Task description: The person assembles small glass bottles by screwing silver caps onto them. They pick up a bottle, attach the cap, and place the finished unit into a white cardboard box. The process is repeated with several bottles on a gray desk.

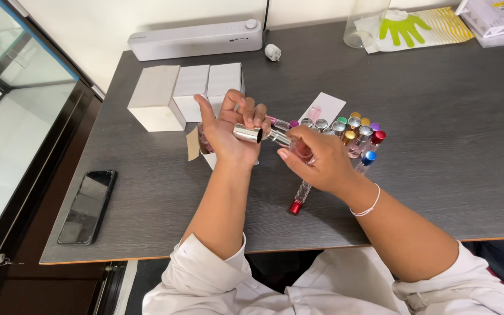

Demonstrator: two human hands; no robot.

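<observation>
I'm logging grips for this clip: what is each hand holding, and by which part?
The left hand pinches a silver cylindrical cap by its side. The right hand wraps the body of a small pink glass bottle.

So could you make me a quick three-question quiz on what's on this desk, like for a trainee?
1. True or false: the left hand holds a silver cap.
2. Which lies near the desk's left edge? A) phone B) scissors C) mug
3. Fill in: the lone vial lying below the right hand has a ___ cap.

Key: 1 true. 2 A. 3 red.
</observation>
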